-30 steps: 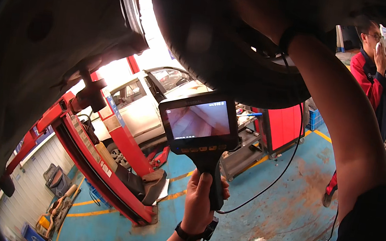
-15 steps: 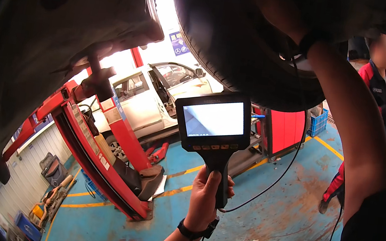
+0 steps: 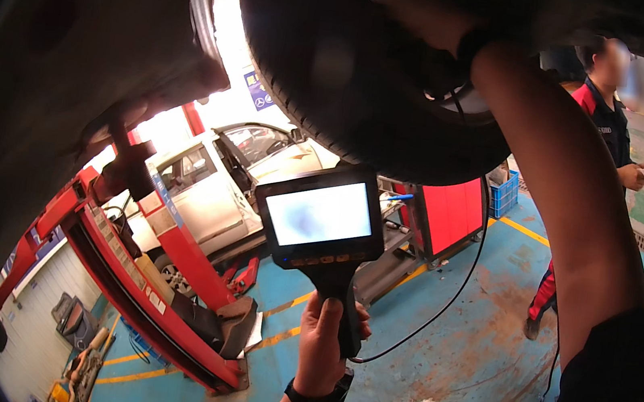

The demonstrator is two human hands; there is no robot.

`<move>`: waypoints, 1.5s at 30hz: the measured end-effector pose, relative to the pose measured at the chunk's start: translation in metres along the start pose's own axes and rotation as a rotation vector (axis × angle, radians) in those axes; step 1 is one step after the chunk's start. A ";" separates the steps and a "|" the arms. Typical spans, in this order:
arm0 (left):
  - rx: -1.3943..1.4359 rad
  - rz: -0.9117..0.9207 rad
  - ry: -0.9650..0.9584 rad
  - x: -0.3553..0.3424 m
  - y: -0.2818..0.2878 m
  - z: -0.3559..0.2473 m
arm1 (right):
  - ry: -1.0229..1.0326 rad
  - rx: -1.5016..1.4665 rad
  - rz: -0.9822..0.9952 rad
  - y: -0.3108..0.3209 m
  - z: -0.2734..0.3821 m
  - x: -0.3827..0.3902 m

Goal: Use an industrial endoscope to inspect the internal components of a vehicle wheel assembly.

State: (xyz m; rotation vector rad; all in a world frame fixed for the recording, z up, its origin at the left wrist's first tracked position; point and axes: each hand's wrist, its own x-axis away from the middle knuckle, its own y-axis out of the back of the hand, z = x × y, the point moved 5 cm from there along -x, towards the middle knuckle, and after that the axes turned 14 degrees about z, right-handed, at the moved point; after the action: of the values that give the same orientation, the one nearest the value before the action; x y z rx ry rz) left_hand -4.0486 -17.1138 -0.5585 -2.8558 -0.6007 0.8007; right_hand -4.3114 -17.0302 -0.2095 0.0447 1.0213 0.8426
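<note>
My left hand [image 3: 322, 339] is wrapped round the handle of a black inspection camera [image 3: 344, 302], its thumb along the front. The lit screen [image 3: 320, 215] shows a pale, blurred picture with a darker patch. A thin black cable [image 3: 463, 289] leaves the handle's foot and curves up toward the wheel. Above it hangs a dark tyre [image 3: 309, 53] on a raised vehicle. My right arm reaches up past the tyre, and my right hand [image 3: 427, 18] lies in deep shadow there; its fingers and anything in them cannot be made out. A small bright spot shows beside that hand.
Red lift posts [image 3: 155, 293] stand at left, with a white car [image 3: 209, 194] behind them. A red tool cabinet [image 3: 454, 214] and a blue crate [image 3: 505, 194] are beyond the tyre. At right a person [image 3: 604, 124] in dark and red workwear holds something pale.
The whole view has shifted, so the tyre, screen and car sit farther left. The screen's picture has become blurrier with a dark patch. The person at right has lowered their hand.
</note>
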 end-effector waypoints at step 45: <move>0.056 0.012 -0.061 0.000 0.008 -0.010 | 0.201 1.062 -0.268 -0.034 0.029 0.021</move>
State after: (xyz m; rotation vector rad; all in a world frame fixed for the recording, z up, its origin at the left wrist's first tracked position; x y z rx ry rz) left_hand -4.0405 -17.1210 -0.5523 -2.7957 -0.5600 0.8947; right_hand -4.2635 -17.0306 -0.2229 0.7175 1.5309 -0.0119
